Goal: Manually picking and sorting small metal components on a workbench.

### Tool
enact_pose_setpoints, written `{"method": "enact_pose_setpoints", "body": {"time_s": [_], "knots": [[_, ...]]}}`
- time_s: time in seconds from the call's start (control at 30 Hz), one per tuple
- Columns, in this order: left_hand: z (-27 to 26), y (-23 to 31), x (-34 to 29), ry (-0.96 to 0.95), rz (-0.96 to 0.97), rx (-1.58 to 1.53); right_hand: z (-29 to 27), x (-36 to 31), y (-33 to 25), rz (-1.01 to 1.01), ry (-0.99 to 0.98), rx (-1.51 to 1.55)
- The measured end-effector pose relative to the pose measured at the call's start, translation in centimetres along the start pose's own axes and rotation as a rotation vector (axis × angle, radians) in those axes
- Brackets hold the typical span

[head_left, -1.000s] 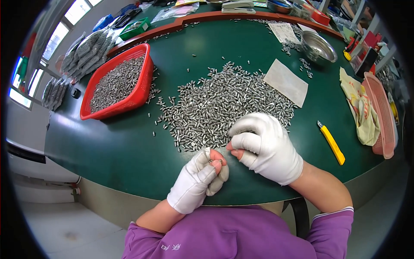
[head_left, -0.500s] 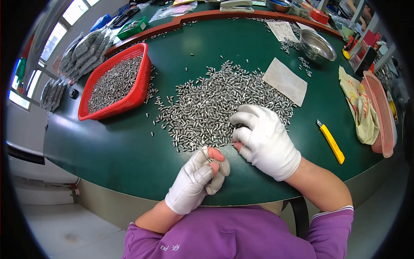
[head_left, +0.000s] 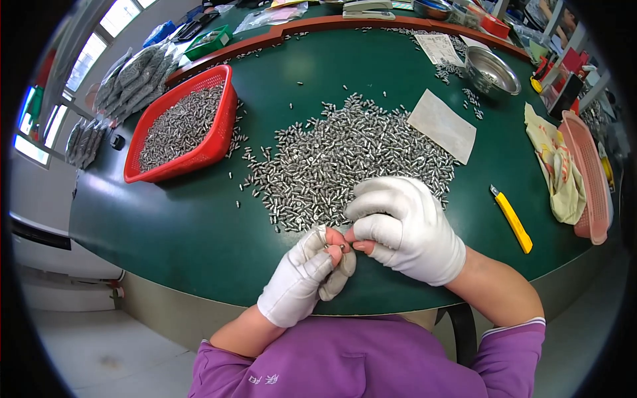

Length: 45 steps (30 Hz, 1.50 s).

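A broad heap of small shiny metal parts (head_left: 332,159), short and pin-like with pointed ends, covers the middle of the green table. Just in front of it, my left hand (head_left: 298,278), in a white glove with bare thumb and fingertip, pinches one small metal part (head_left: 343,247). My right hand (head_left: 411,229), gloved the same way, meets it from the right at the heap's near edge. Its thumb and index tips are close together against the left fingertips. Whatever lies between those right fingertips is too small to make out.
At left stands a red basket (head_left: 228,126) filled with like parts, near bagged parts (head_left: 136,79). A grey sheet (head_left: 443,126) touches the heap's right side. Further right are a yellow cutter (head_left: 513,222), a steel bowl (head_left: 507,81), a cloth (head_left: 557,176) and a pink basket (head_left: 584,172).
My right hand has come away from the heap, toward me and leftward, to my left fingertips. The left hand stays nearly in place, with a metal part now showing in its pinch.
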<state>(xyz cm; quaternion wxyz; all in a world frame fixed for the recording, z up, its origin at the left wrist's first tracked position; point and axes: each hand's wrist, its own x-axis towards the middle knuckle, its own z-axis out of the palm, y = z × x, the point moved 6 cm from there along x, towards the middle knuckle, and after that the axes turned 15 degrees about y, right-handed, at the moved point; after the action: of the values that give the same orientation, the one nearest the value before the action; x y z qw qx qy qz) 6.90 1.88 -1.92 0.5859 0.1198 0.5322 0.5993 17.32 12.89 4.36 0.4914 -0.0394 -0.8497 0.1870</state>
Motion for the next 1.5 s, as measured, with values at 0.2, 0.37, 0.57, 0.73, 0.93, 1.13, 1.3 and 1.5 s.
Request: {"method": "enact_pose_setpoints", "body": {"time_s": [0.2, 0.37, 0.57, 0.73, 0.93, 1.13, 1.3, 1.5], "knots": [[0.3, 0.4, 0.0, -0.038, -0.004, 0.012, 0.1, 0.3, -0.4, -0.065, 0.004, 0.07], [0.1, 0.2, 0.1, -0.114, 0.001, -0.011, -0.2, 0.5, -0.2, -0.036, -0.025, 0.004], [0.3, 0.4, 0.3, -0.139, 0.08, -0.023, -1.5, 0.7, 1.7, 0.098, -0.014, -0.359], [0.2, 0.3, 0.4, -0.149, 0.071, -0.043, -0.6, 0.0, 2.4, 0.139, -0.099, -0.339], [0.4, 0.4, 0.2, -0.166, 0.069, -0.035, 0.0, 0.1, 1.9, 0.099, -0.13, -0.317], [0.3, 0.3, 0.2, -0.168, 0.071, -0.041, -0.7, 0.2, 2.2, 0.152, -0.114, -0.306], [0.3, 0.3, 0.2, -0.155, 0.073, -0.036, -0.3, 0.2, 2.0, 0.116, -0.151, -0.295], [0.3, 0.3, 0.2, -0.134, 0.061, -0.027, -0.5, 0.1, 2.0, 0.093, -0.194, -0.292]]}}
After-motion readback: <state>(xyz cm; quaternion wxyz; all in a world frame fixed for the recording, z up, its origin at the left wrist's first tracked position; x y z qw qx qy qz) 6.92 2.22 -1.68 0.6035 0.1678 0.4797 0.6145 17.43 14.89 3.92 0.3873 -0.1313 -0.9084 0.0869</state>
